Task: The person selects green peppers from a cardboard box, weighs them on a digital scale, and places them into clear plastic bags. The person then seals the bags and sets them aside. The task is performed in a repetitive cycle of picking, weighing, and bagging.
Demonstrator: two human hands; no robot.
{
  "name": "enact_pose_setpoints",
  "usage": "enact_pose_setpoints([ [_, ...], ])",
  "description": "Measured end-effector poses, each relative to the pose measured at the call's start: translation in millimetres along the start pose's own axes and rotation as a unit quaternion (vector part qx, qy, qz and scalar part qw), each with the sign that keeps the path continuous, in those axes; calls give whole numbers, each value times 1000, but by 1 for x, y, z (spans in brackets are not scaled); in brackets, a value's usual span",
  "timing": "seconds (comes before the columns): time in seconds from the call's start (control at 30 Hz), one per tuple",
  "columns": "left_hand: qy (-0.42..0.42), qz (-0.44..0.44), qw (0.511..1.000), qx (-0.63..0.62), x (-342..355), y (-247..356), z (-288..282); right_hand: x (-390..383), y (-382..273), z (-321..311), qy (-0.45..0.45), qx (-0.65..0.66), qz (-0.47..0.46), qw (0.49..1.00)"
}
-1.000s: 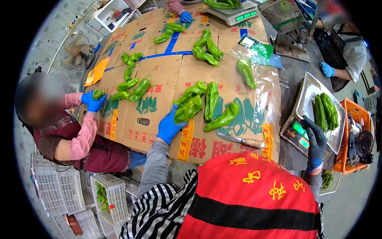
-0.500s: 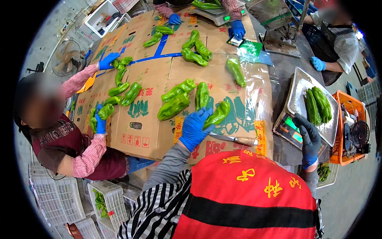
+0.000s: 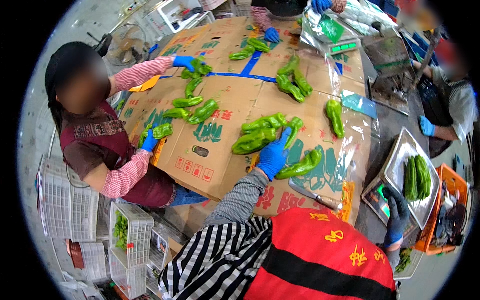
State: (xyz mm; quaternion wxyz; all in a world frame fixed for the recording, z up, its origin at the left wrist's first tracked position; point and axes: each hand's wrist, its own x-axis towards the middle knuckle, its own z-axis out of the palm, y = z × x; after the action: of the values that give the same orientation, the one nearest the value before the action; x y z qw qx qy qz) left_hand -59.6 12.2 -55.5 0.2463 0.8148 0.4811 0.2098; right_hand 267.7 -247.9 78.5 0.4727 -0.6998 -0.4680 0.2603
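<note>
My left hand [image 3: 273, 156], in a blue glove, reaches over the cardboard with fingers stretched out. Its fingertips touch a green pepper [image 3: 294, 131], partly covered by the hand. Two more peppers, including a broad one [image 3: 254, 141], lie just left of it. A curved pepper [image 3: 304, 165] rests to the right of my wrist, above a knife [image 3: 316, 195] with a wooden handle. My right hand [image 3: 396, 215], in a dark glove over a blue one, is open beside a metal tray [image 3: 395, 162] on a scale. Long green peppers [image 3: 416, 177] lie in that tray.
At left, a co-worker's gloved hands [image 3: 148, 140] handle peppers. Another person stands across the table near a scale [image 3: 344, 47] and clear bag; a third is at right. An orange crate [image 3: 425, 242] stands beyond the tray, white crates [image 3: 131, 227] at lower left.
The view has shifted, so the table sits further right. My left hand has gone from the curved pepper to the one above. The far person's hand has moved up by the clear bag.
</note>
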Motion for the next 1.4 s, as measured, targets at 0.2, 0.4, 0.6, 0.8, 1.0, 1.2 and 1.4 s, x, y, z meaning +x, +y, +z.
enact_pose_setpoints([
  [0.2, 118, 54, 978, -165, 17, -54, -52, 10, 4, 3, -6, 59, 9, 998],
  [0.4, 315, -137, 873, 346, 42, -215, -169, 21, 3, 5, -24, 9, -17, 1000],
  [0.6, 109, -309, 943, 57, 44, -241, -169, 24, 13, 10, -26, -10, -7, 1000],
  [0.8, 130, -268, 916, -270, 41, -190, -147, 29, -9, 22, -55, 26, -4, 998],
  [1.0, -58, -121, 803, -581, 54, -20, -103, 22, -1, 24, -96, 43, -37, 994],
  [1.2, -369, -50, 669, -643, 44, 85, -28, 51, -27, 23, -96, 42, -95, 990],
  [1.4, -510, -101, 646, -559, 23, 187, -11, 55, -33, 6, -171, 326, -67, 927],
])
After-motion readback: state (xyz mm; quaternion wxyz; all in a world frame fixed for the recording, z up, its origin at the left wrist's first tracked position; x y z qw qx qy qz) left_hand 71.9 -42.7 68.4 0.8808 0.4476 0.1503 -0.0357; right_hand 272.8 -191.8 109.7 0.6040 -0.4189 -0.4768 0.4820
